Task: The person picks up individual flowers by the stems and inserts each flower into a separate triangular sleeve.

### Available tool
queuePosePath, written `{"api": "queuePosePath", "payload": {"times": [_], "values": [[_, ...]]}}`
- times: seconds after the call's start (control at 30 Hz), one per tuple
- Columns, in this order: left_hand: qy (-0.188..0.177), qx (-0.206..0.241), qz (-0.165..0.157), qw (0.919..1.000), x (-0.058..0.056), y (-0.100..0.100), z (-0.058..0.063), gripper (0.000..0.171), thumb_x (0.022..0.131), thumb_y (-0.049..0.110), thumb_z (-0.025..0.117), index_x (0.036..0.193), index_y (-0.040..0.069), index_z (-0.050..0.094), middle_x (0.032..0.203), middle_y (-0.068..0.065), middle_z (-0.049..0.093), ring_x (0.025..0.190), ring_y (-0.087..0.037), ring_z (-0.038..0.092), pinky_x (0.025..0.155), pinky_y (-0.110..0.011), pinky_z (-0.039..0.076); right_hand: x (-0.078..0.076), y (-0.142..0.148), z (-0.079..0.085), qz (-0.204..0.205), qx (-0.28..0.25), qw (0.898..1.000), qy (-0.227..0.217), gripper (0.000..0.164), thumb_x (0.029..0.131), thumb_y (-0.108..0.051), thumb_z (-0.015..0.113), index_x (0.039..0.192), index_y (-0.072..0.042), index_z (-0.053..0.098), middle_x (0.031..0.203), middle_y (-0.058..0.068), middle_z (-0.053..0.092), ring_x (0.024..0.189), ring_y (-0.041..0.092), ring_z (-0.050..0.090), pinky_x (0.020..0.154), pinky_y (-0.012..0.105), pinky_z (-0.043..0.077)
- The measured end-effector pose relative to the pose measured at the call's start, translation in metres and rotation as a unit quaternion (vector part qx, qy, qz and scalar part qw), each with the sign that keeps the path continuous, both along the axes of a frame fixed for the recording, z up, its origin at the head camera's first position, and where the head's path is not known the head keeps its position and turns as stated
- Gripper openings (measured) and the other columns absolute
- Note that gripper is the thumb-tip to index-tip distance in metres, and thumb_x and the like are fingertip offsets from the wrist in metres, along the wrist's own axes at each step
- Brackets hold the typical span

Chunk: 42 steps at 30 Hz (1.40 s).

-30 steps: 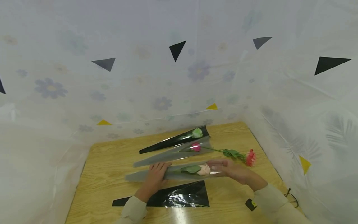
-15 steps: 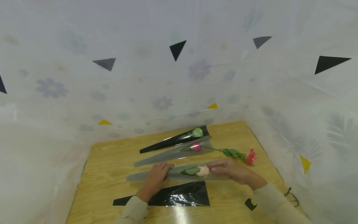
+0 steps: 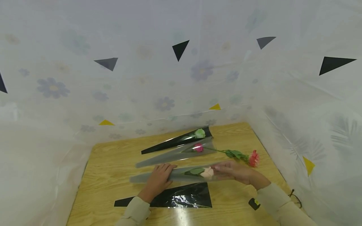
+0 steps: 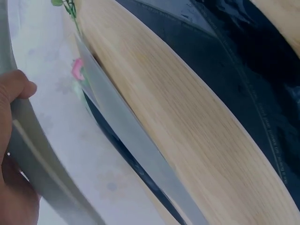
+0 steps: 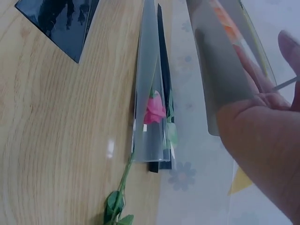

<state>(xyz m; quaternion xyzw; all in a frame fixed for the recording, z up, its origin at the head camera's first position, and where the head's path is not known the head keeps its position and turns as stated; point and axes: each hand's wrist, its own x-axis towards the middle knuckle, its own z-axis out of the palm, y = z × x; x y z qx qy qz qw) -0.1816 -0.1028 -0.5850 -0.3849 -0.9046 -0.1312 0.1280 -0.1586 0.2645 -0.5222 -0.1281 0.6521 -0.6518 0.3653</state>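
In the head view a long grey translucent flower sleeve (image 3: 138, 178) lies across the person's front, tapering to the left. Inside it a pale peach rose (image 3: 207, 172) with green leaves shows near the wide mouth. The left hand (image 3: 161, 179) grips the sleeve around its middle; in the left wrist view the thumb (image 4: 24, 88) curls over the film. At the mouth, the right hand (image 3: 236, 172) has its fingertips right beside the bloom. In the right wrist view, fingers of this hand show pink through the film; I cannot tell whether they pinch anything.
Behind lie a grey sleeve (image 3: 158, 159) with a pink rose (image 3: 199, 147) and a black sleeve (image 3: 161, 147) with a green rose (image 3: 200, 133). A coral flower (image 3: 253, 158) lies right. A black sleeve (image 3: 195, 196) and small black object (image 3: 254, 203) lie nearer on the wooden table (image 3: 96, 175).
The right hand stays at the sleeve's mouth, its fingers shifting slightly about the rose. The gripped sleeve and rose have moved a little right; the left hand keeps its hold.
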Motion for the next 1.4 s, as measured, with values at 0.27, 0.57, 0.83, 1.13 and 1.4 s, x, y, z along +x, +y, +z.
{"api": "queuePosePath", "payload": {"times": [0.27, 0.57, 0.83, 1.13, 1.4], "values": [[-0.027, -0.003, 0.016, 0.9995, 0.001, -0.008, -0.003, 0.065, 0.072, 0.024, 0.08, 0.129, 0.016, 0.049, 0.115, 0.0, 0.055, 0.108, -0.021, 0.05, 0.087, -0.044, 0.04, -0.001, 0.015, 0.004, 0.004, 0.014, 1.0, 0.015, 0.039, 0.101, -0.016, 0.039, 0.136, 0.0, 0.045, 0.142, 0.019, 0.037, 0.128, 0.034, 0.037, 0.097, 0.039, 0.039], [-0.032, -0.008, 0.019, 0.9993, 0.005, -0.012, 0.002, 0.058, 0.077, 0.022, 0.075, 0.128, 0.019, 0.048, 0.114, 0.002, 0.055, 0.107, -0.02, 0.05, 0.085, -0.042, 0.04, -0.001, 0.019, 0.001, -0.006, -0.002, 1.0, -0.011, 0.039, 0.101, -0.018, 0.038, 0.135, 0.0, 0.046, 0.136, 0.018, 0.046, 0.121, 0.028, 0.048, 0.095, 0.035, 0.041], [-0.031, -0.005, 0.02, 0.9993, 0.004, -0.008, -0.001, 0.059, 0.077, 0.023, 0.075, 0.129, 0.019, 0.047, 0.115, 0.003, 0.055, 0.106, -0.018, 0.05, 0.085, -0.042, 0.04, 0.0, 0.017, 0.003, 0.01, -0.027, 1.0, 0.005, 0.039, 0.101, -0.013, 0.038, 0.138, 0.0, 0.042, 0.141, 0.017, 0.039, 0.125, 0.029, 0.043, 0.097, 0.038, 0.039], [-0.022, -0.019, 0.014, 0.9995, 0.003, 0.006, 0.001, 0.056, 0.08, 0.025, 0.07, 0.13, 0.019, 0.046, 0.116, 0.004, 0.055, 0.104, -0.016, 0.051, 0.085, -0.041, 0.04, -0.002, 0.016, 0.001, 0.003, -0.008, 1.0, 0.012, 0.039, 0.102, -0.017, 0.035, 0.135, 0.0, 0.045, 0.138, 0.017, 0.044, 0.124, 0.027, 0.045, 0.097, 0.036, 0.039], [-0.03, 0.002, 0.023, 0.9993, 0.003, 0.004, 0.0, 0.051, 0.081, 0.024, 0.068, 0.128, 0.017, 0.048, 0.117, 0.002, 0.055, 0.106, -0.017, 0.051, 0.085, -0.042, 0.041, 0.003, 0.031, 0.014, -0.246, 0.212, 0.911, 0.255, 0.034, 0.097, -0.025, 0.049, 0.117, 0.001, 0.06, 0.11, 0.014, 0.063, 0.096, 0.025, 0.062, 0.078, 0.037, 0.051]]}}
